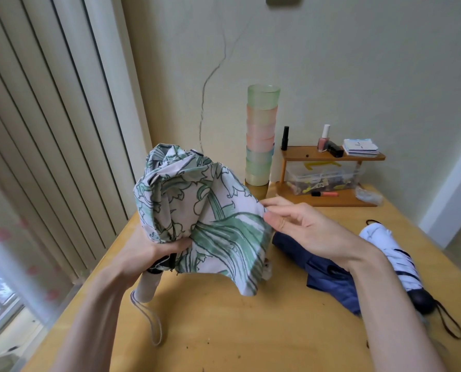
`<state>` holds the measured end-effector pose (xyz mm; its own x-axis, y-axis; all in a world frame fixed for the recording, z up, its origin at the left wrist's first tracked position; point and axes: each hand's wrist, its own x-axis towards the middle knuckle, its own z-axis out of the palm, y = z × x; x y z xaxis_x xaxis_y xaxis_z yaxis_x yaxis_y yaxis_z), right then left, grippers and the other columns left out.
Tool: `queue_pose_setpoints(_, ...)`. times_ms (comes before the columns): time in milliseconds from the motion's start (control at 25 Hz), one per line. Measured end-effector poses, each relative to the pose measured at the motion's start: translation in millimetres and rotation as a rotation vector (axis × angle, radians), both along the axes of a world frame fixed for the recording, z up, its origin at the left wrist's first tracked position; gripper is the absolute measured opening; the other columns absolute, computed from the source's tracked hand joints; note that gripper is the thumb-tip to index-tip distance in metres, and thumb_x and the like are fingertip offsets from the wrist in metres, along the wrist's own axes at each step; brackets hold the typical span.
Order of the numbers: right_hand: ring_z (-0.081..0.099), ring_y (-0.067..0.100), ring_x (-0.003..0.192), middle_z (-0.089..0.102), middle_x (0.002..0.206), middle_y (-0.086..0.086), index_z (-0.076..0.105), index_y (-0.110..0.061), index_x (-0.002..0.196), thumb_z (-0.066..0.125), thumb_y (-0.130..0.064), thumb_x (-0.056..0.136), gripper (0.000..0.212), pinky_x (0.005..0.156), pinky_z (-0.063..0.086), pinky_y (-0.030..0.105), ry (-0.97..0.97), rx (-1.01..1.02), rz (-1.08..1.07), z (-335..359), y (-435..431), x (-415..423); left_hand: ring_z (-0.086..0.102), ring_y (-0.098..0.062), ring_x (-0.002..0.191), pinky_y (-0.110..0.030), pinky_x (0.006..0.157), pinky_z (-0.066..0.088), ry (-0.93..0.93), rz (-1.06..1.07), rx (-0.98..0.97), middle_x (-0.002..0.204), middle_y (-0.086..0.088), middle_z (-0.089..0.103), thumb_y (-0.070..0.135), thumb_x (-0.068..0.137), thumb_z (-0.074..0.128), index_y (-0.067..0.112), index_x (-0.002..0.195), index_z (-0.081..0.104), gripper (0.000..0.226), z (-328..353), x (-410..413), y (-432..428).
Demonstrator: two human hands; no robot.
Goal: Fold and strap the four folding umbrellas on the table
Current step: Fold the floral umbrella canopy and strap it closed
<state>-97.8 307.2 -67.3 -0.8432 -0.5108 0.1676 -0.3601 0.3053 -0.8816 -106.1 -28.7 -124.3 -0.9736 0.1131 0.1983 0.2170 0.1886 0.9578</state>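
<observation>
Left hand point(156, 251) gripping floral umbrella point(175, 189) above its handle point(148, 285), holding it upright over table point(224, 331); I'm watching right hand point(291, 224) pinching loose canopy point(224, 237). Folds hanging ungathered, so I'm judging this one mid-fold, unstrapped. Farther right, navy umbrella point(328, 277) lying slack, white umbrella point(393, 253) lying rolled, strap unclear. Fourth not showing. Most work remaining.

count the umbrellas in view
3. The green floral umbrella is held up, left hand gripping near its handle, right hand pinching its canopy edge. The navy umbrella lies on the table under the right forearm; the white umbrella lies beside it, farther right. A fourth may be hidden.
</observation>
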Motion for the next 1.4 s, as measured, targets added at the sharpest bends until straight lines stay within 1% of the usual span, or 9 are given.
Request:
queue_pose_setpoints(80, 0.061, 0.009, 0.130, 0.069, 0.134, -0.009, 0.075, -0.018, 0.126, 0.045, -0.037, 0.111, 0.038, 0.113, 0.043, 0.032, -0.035, -0.036, -0.021, 0.5, 3.5, 1.7, 0.076, -0.011, 0.101, -0.026, 0.084, 0.059, 0.007, -0.001, 0.000, 0.113, 0.008, 0.079, 0.028, 0.057, 0.093, 0.018, 0.129, 0.064, 0.078, 1.4, -0.2, -0.6)
queue_pose_setpoints(240, 0.075, 0.015, 0.104, 0.080, 0.108, -0.003, 0.076, -0.015, 0.108, 0.073, -0.015, 0.098, 0.010, 0.096, 0.057, 0.032, 0.106, -0.142, -0.206, 1.8, 3.4, -2.9, 0.076, -0.014, 0.102, -0.032, 0.086, 0.058, 0.005, 0.015, 0.028, 0.114, 0.005, 0.078, 0.043, 0.047, 0.093, 0.017, 0.130, 0.063, 0.092, 2.3, 0.0, -2.3)
queue_pose_setpoints(400, 0.075, 0.019, 0.088, 0.079, 0.092, -0.001, 0.078, -0.015, 0.086, 0.090, -0.023, 0.081, 0.015, 0.088, 0.061, 0.037, 0.208, -0.143, -0.421, -5.2, -10.8, -12.1, 0.075, -0.014, 0.108, -0.035, 0.093, 0.057, 0.011, 0.017, 0.023, 0.119, 0.006, 0.078, 0.042, 0.049, 0.094, 0.018, 0.134, 0.062, 0.094, 0.9, -1.5, 2.2)
queue_pose_setpoints(600, 0.069, 0.013, 0.096, 0.073, 0.099, -0.008, 0.079, -0.014, 0.081, 0.087, -0.012, 0.083, 0.008, 0.088, 0.055, 0.030, 0.260, -0.116, -0.397, -9.2, -4.3, -20.2, 0.074, -0.016, 0.110, -0.043, 0.097, 0.058, -0.003, 0.057, -0.006, 0.121, 0.005, 0.077, 0.046, 0.051, 0.096, 0.018, 0.136, 0.061, 0.096, -2.3, -4.3, -2.5)
queue_pose_setpoints(840, 0.064, 0.006, 0.118, 0.066, 0.126, -0.013, 0.081, -0.018, 0.114, 0.067, -0.016, 0.101, 0.019, 0.101, 0.052, 0.025, 0.144, 0.044, -0.194, -5.7, 8.5, -13.8, 0.074, -0.017, 0.110, -0.047, 0.102, 0.056, -0.036, 0.044, -0.017, 0.121, 0.004, 0.077, 0.046, 0.049, 0.096, 0.019, 0.136, 0.062, 0.097, -3.2, -3.7, -2.2)
queue_pose_setpoints(1040, 0.073, 0.001, 0.096, 0.076, 0.105, -0.014, 0.079, -0.034, 0.097, 0.085, -0.024, 0.087, 0.015, 0.080, 0.055, 0.020, 0.248, 0.024, -0.382, -2.7, 7.0, -9.2, 0.074, -0.015, 0.110, -0.041, 0.099, 0.057, -0.013, 0.016, -0.019, 0.121, 0.005, 0.077, 0.045, 0.050, 0.096, 0.018, 0.137, 0.060, 0.098, 1.1, -1.4, -2.6)
queue_pose_setpoints(1200, 0.075, 0.018, 0.086, 0.079, 0.089, -0.007, 0.079, -0.022, 0.087, 0.090, -0.028, 0.079, 0.015, 0.079, 0.059, 0.028, 0.228, -0.100, -0.357, -3.4, 2.0, -9.5, 0.075, -0.012, 0.105, -0.027, 0.087, 0.058, 0.022, 0.004, 0.002, 0.115, 0.007, 0.078, 0.043, 0.048, 0.092, 0.018, 0.130, 0.064, 0.090, 6.2, 3.0, 2.0)
queue_pose_setpoints(1280, 0.071, 0.017, 0.100, 0.076, 0.103, -0.007, 0.082, -0.024, 0.093, 0.083, -0.037, 0.081, 0.018, 0.087, 0.056, 0.031, 0.227, -0.057, -0.265, -5.5, -0.3, -11.1, 0.074, -0.011, 0.106, -0.029, 0.090, 0.056, 0.026, 0.001, 0.018, 0.116, 0.008, 0.078, 0.042, 0.048, 0.092, 0.020, 0.130, 0.064, 0.089, 7.7, 4.0, 3.0)
queue_pose_setpoints(1400, 0.064, 0.006, 0.119, 0.066, 0.128, -0.012, 0.082, -0.030, 0.101, 0.070, -0.039, 0.088, 0.020, 0.098, 0.052, 0.021, 0.229, -0.028, -0.193, -5.6, -4.1, -11.3, 0.075, -0.013, 0.105, -0.034, 0.090, 0.056, 0.025, 0.019, 0.039, 0.116, 0.007, 0.078, 0.043, 0.048, 0.093, 0.019, 0.129, 0.065, 0.089, 8.3, 4.3, 3.4)
